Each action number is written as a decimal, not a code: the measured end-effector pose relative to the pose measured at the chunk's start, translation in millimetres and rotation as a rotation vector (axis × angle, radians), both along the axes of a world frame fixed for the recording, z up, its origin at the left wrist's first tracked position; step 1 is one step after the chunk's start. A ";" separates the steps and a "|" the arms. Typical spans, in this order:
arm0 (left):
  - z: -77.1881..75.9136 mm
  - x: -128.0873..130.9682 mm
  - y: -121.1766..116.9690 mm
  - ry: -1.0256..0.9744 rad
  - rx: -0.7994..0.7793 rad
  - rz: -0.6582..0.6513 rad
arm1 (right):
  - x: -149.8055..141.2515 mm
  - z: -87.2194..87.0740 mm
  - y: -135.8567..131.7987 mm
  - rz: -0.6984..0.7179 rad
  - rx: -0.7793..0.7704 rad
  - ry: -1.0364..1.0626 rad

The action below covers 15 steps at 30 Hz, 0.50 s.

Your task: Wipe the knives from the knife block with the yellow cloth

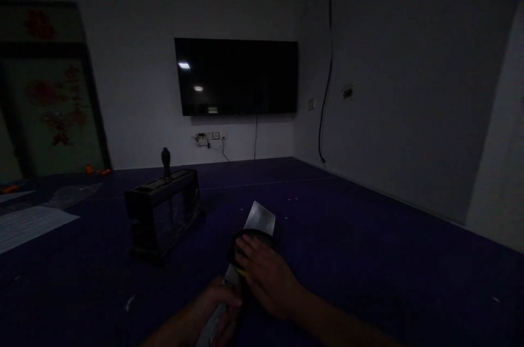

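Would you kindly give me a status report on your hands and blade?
Left hand closed around pale handle; right hand laid on round black object. Metal blade showing beyond it. Black frame standing off to the left.

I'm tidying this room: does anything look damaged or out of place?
On the right wall, a dark, ragged-edged patch looks damaged, unlike the neat pale plate nearby. A black cable hangs loose between them, reaching almost to the purple surface, where small white scraps lie scattered like litter.
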<state>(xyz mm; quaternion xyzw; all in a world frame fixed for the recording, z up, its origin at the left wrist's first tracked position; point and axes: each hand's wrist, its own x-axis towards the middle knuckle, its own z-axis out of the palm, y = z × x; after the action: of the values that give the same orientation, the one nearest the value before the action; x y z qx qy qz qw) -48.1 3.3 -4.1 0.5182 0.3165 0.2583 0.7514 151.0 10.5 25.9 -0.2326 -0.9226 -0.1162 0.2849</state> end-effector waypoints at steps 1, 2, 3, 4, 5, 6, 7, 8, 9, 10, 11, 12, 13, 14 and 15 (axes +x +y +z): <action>1.9 -1.3 -2.5 0.004 -0.001 -0.005 | 0.2 -1.9 2.0 -0.026 0.006 0.028; 3.5 -2.1 -4.5 0.005 -0.001 -0.007 | 0.4 -4.0 4.1 -0.058 0.009 0.058; 4.9 -2.2 -5.9 0.008 0.000 -0.009 | 0.5 -6.2 6.4 -0.095 0.010 0.091; 6.0 -1.7 -6.6 0.010 0.001 -0.011 | 0.6 -8.2 8.7 -0.134 0.009 0.129; 6.9 -0.9 -6.6 0.011 0.002 -0.013 | 0.6 -10.2 10.9 -0.171 0.009 0.167; 7.7 0.4 -6.1 0.011 0.003 -0.014 | 0.7 -11.8 12.9 -0.203 0.010 0.203; 8.4 1.8 -5.1 0.011 0.004 -0.014 | 0.8 -13.1 14.6 -0.229 0.013 0.236; 9.0 3.4 -3.8 0.011 0.004 -0.016 | 0.9 -14.0 15.8 -0.246 0.019 0.265; 9.4 5.1 -2.4 0.010 0.004 -0.019 | 0.9 -14.5 16.6 -0.256 0.025 0.287; 9.5 6.8 -0.9 0.010 0.003 -0.023 | 1.0 -14.6 16.9 -0.259 0.030 0.302; 9.5 8.4 0.6 0.010 0.003 -0.026 | 1.0 -14.3 16.9 -0.258 0.034 0.310; 9.2 9.8 2.0 0.011 0.003 -0.027 | 1.0 -13.8 16.5 -0.255 0.035 0.313; 8.7 10.8 3.3 0.012 0.004 -0.026 | 0.9 -13.2 16.1 -0.252 0.034 0.310; 8.1 11.6 4.4 0.013 0.005 -0.022 | 0.8 -12.6 15.6 -0.249 0.031 0.304; 7.5 11.8 5.3 0.014 0.007 -0.019 | 0.6 -12.2 15.1 -0.249 0.028 0.301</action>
<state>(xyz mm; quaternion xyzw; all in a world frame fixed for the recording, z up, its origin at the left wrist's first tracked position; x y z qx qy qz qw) -36.2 8.6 3.5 0.5257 0.3159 0.2486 0.7497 151.6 25.6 13.7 -0.3557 -0.8321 -0.1273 0.4061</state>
